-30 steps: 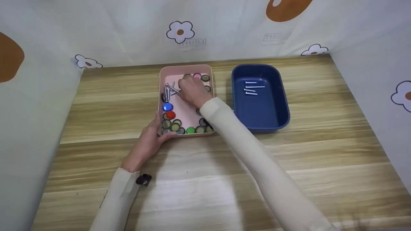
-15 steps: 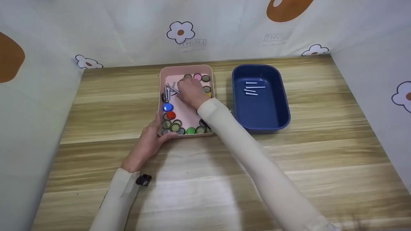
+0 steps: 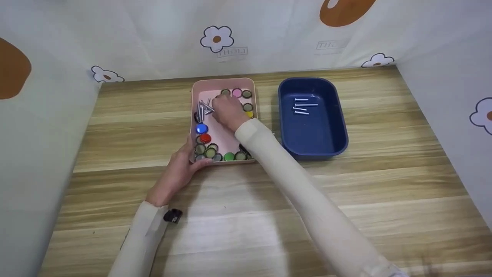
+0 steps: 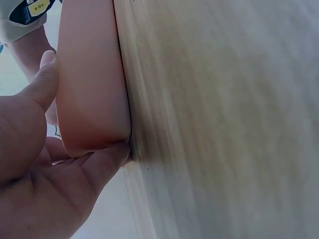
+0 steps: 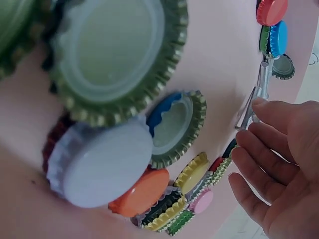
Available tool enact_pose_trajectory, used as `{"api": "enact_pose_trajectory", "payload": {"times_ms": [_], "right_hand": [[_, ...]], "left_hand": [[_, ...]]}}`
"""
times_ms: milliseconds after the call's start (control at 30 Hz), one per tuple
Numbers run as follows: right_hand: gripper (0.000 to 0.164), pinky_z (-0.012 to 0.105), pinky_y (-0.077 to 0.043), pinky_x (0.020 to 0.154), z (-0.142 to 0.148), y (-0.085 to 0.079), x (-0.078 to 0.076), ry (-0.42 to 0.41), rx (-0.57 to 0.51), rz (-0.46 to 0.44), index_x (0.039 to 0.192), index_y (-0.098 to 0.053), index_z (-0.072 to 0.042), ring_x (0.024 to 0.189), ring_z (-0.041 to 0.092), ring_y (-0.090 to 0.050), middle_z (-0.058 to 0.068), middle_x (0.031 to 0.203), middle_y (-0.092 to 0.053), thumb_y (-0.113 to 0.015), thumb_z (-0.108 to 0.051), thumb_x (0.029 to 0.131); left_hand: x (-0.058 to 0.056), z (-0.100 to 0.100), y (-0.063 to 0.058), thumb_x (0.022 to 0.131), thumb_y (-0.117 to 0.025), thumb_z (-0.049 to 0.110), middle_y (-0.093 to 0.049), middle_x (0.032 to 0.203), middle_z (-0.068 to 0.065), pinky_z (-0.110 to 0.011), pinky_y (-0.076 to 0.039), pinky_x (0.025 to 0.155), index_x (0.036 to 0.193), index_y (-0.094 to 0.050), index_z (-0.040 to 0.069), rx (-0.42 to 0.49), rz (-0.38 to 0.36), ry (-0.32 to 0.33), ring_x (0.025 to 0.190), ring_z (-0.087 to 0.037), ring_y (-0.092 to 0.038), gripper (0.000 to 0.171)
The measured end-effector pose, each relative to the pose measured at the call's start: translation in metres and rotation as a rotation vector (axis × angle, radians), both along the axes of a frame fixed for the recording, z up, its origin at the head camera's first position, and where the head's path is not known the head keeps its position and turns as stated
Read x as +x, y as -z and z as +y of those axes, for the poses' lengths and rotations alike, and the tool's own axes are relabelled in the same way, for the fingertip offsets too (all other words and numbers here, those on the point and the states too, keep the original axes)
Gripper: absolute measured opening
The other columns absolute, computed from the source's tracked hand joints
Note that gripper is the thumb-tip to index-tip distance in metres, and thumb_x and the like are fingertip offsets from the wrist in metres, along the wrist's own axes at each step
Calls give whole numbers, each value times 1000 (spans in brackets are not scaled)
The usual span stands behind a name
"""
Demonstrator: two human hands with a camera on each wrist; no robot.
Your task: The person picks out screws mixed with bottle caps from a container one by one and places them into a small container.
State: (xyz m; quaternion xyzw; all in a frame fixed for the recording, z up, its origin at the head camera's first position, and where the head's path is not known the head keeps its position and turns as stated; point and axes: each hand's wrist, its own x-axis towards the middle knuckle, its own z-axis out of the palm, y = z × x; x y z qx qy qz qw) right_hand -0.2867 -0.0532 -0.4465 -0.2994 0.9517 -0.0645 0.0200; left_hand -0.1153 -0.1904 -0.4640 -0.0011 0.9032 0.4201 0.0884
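My left hand grips the near left corner of a shallow pink box, thumb at the front rim and fingers along the side. In the left wrist view, its fingertips are at the box's lower corner. My right hand reaches into the box; the right wrist view shows its thumb and fingertips spread loosely around slim silver headed fasteners, nail- or screw-like, at the left wall. Bottle caps lie along the box's edges, among them a blue cap, a red cap and a green cap.
Right of the pink box stands a deeper navy blue box with several silver fasteners on its floor. Both rest on a wood-grain table. A flower-patterned cloth rises behind it and at the sides.
My right hand shifts only slightly at the same spot in the pink box, its forearm drawing a little left. My left hand and both boxes keep their places.
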Motion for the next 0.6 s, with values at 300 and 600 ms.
{"api": "enact_pose_trajectory", "payload": {"times_ms": [300, 600], "right_hand": [[21, 44, -62, 80, -1, 1, 1, 7, 36, 42, 103, -74, 0, 95, 31, -71, 17, 104, -75, -57, -10, 96], [23, 42, -60, 80, 6, -12, -5, 46, 41, 80, 96, -75, -2, 89, 28, -72, 14, 97, -75, -54, -12, 97]], "left_hand": [[-1, 2, 0, 94, -70, 32, -32, 164, -12, -47, -27, 125, 162, 3, 20, -3, -34, -11, 150, -27, -34, 101], [0, 0, 0, 94, -70, 31, -33, 162, -16, -48, -27, 125, 162, 1, 14, -13, -5, 1, 149, -30, -35, 99]]}}
